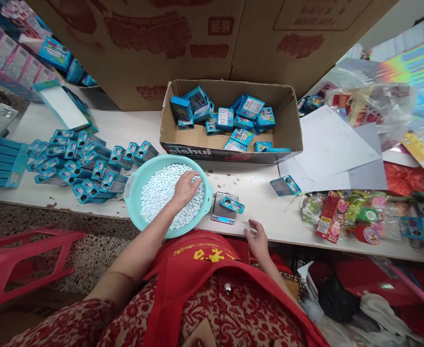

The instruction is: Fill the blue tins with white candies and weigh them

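Red apron (197, 270) sits closest. Right hand (257, 237) rests loose and empty on the table (255, 185). At ten o'clock, left hand (186, 187) digs curled fingers into white pellets (157, 193) in the teal bowl (134, 185), left of the little scale (225, 208).

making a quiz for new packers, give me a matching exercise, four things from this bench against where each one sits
Things
1. left hand
2. right hand
3. single small blue box
4. heap of small blue boxes

Places
A. inside the brown cardboard carton
B. on the small grey scale
C. in the white pellets of the round teal basin
D. on the white table edge, right of the scale

Pairs: 1-C, 2-D, 3-B, 4-A
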### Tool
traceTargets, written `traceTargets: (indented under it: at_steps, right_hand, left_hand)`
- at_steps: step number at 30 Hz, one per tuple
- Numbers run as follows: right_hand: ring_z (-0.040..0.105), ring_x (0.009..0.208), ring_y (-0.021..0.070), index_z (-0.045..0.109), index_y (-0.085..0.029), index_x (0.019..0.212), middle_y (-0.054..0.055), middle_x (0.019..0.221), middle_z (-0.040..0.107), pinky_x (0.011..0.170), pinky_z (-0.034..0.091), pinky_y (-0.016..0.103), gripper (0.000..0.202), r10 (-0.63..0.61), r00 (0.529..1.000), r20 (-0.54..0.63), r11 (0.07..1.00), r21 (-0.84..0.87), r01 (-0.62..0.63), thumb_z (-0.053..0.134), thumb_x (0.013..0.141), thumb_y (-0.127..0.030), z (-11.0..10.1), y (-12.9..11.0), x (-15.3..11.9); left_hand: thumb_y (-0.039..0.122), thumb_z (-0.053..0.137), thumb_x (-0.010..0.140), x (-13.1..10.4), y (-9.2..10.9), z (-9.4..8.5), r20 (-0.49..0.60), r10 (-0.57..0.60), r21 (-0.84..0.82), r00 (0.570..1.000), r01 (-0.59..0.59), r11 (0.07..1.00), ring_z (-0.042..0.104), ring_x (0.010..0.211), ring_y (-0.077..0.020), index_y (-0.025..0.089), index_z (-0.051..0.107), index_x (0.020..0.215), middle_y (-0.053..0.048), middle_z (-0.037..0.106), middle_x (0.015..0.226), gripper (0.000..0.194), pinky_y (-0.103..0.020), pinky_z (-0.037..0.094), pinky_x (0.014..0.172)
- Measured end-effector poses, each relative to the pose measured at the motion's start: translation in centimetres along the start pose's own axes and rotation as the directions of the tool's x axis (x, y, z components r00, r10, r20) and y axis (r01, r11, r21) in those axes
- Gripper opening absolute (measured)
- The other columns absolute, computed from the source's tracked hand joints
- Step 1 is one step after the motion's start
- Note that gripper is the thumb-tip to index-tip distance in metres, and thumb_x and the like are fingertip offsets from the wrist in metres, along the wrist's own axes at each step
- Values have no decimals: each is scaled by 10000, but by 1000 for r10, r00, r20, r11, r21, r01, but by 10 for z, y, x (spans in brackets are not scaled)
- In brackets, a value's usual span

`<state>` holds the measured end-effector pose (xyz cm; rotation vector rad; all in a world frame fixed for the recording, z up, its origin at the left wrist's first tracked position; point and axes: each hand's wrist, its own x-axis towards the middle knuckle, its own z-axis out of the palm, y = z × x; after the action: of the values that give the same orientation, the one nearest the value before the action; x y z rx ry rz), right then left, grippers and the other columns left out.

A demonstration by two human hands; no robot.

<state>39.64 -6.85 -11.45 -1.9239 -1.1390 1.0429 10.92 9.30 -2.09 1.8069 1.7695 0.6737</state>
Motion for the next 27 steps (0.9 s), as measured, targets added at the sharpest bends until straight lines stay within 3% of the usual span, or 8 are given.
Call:
traceTargets:
  at_steps: [8,14,16,19,23,25,27]
  right_hand:
    - [611,916,270,599,-188,939,133,1029,643,791,525,487,400,53,999,-7,998,24,-53,614,656,-470,-5,9,1]
    - [597,930,263,581,-179,1016,135,1064,622,798,516,467,476,56,998,21,998,29,-57,638,663,-493,-9,-1,3]
    - [559,1027,269,535,-189,1140,141,1176,568,801,514,443,580,-14,1000,22,1000,20,14,670,660,-485,-3,-15,9]
    - [485,1146,273,511,-211,1190,130,1250,517,856,485,430,620,-187,981,54,982,10,186,697,658,-469,15,-41,29]
    - [564,973,246,585,-197,1000,78,1008,623,880,449,439,401,-258,953,162,966,21,258,640,715,-474,33,-72,57]
    - [575,857,224,593,-189,924,48,885,624,816,461,407,365,-270,951,151,962,-9,274,644,721,-489,29,-95,61]
    - [566,800,204,601,-190,872,26,825,605,769,460,367,345,-344,932,109,935,-45,351,666,717,-492,19,-127,57]
  left_hand:
    - [271,520,861,-1,26,19,14,136,17,991,-136,991,573,1005,-215,205,635,998,-55,653,1034,190,-346,436,910]
    - [270,505,869,-12,52,42,82,325,-68,942,-320,945,554,1057,-225,201,630,1015,-74,645,1072,205,-385,410,958]
    - [281,502,867,-14,55,50,111,286,-180,952,-263,948,560,1052,-217,195,626,1021,-77,642,1062,215,-371,421,955]
    - [314,490,867,-16,56,61,175,103,-361,979,-33,932,582,1021,-202,185,612,1044,-79,636,1073,251,-344,455,913]
    - [389,502,854,-17,59,67,239,-37,-517,970,159,841,575,1041,-204,194,616,1047,-53,643,1090,296,-343,423,951]
    - [455,511,843,-16,63,60,262,-89,-627,961,239,742,580,1014,-200,192,633,1005,-45,661,1035,332,-331,424,936]
    - [532,511,827,-15,67,45,277,-193,-770,941,337,542,592,985,-199,181,643,968,-58,669,1006,401,-319,443,895]
